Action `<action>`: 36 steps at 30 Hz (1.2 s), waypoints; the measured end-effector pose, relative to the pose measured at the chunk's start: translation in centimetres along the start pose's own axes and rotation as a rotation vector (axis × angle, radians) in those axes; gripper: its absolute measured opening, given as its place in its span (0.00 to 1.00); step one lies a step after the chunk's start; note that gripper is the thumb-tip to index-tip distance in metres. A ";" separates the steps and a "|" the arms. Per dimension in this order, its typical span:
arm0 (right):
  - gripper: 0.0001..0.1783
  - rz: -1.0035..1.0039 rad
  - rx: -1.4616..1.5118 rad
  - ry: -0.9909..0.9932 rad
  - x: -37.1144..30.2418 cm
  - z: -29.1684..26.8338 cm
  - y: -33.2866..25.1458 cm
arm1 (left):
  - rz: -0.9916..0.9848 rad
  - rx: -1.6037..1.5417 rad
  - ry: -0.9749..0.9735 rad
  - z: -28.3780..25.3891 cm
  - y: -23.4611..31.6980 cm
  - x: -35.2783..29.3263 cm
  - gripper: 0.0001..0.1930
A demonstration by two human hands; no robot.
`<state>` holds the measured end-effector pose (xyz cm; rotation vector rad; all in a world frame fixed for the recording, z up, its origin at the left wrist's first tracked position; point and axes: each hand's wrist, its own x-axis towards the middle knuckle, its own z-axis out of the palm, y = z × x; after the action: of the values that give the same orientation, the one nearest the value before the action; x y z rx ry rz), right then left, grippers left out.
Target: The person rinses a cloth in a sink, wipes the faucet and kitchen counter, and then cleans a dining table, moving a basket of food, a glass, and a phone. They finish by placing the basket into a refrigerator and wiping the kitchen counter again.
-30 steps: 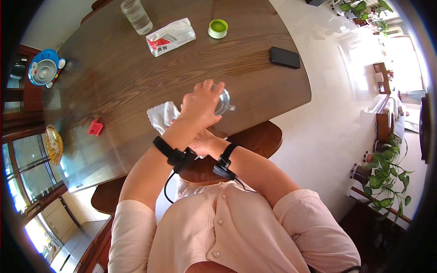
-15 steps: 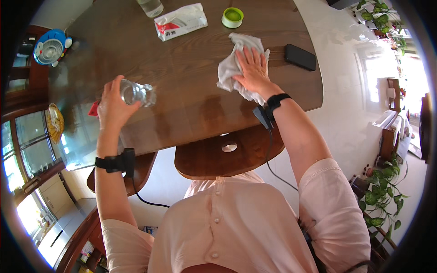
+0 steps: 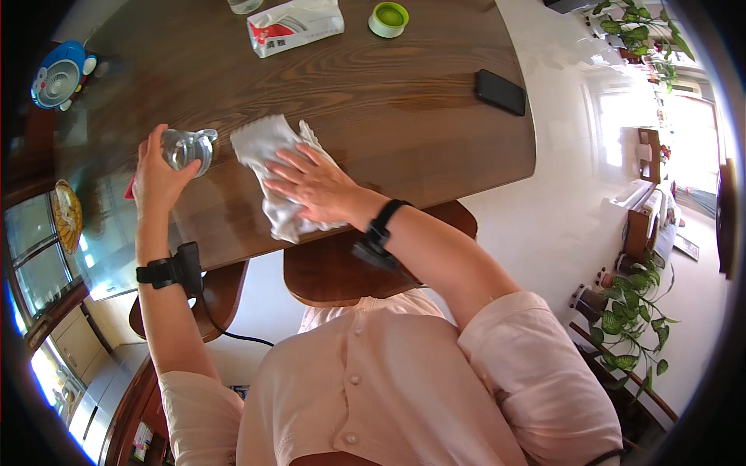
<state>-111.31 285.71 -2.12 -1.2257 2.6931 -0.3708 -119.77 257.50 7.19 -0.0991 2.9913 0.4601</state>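
My left hand (image 3: pixel 162 177) is wrapped round a clear glass jug (image 3: pixel 186 151) at the left of the table. The jug's mouth and lip point to the right, so it looks tilted. My right hand (image 3: pixel 317 185) lies flat with its fingers spread on a crumpled white cloth (image 3: pixel 263 141), pressing it against the brown wooden tabletop (image 3: pixel 420 140) near the front edge. Part of the cloth is hidden under the palm. A small red item (image 3: pixel 129 187) peeks out beside my left hand; its kind cannot be made out.
Farther back stand a white soft tissue pack (image 3: pixel 299 27), a green-and-white round container (image 3: pixel 388 19) and another clear glass vessel (image 3: pixel 245 5). A black phone (image 3: pixel 500 92) lies at the right. A blue fan (image 3: pixel 59 75) is far left; a wooden stool (image 3: pixel 326 276) sits under the front edge.
My right hand has swept the cloth leftward and nearer, from beside the phone to close by the jug. My left hand still holds the jug. The view has shifted slightly.
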 end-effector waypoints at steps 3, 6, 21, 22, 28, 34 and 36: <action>0.50 -0.010 0.169 -0.113 -6.3 -2.1 2.9 | 0.010 -0.018 0.026 -0.4 -0.5 -0.2 0.45; 0.49 0.115 0.139 -0.179 -13.0 -3.3 7.7 | 0.144 0.019 0.235 0.4 -0.1 -0.9 0.50; 0.29 0.098 0.498 -0.099 -23.5 -2.7 17.1 | 0.801 0.070 -0.139 22.7 50.1 -1.4 0.48; 0.21 0.122 0.684 0.000 -24.8 -2.0 17.8 | 0.780 0.140 -0.166 23.4 51.3 -1.0 0.47; 0.37 -0.214 0.201 -0.070 -31.7 -5.7 24.1 | 0.625 0.126 -0.114 21.8 48.9 -0.1 0.37; 0.43 -0.334 0.241 -0.158 -30.5 -7.0 29.6 | 0.195 0.081 -0.050 18.1 39.2 -4.5 0.38; 0.39 -0.321 0.253 -0.145 -29.0 -8.0 32.2 | 0.134 0.093 -0.064 17.1 37.8 -7.0 0.39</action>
<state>-117.53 329.34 -2.57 -1.5371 2.2472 -0.6152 -114.14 298.95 3.01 0.1230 2.9615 0.3298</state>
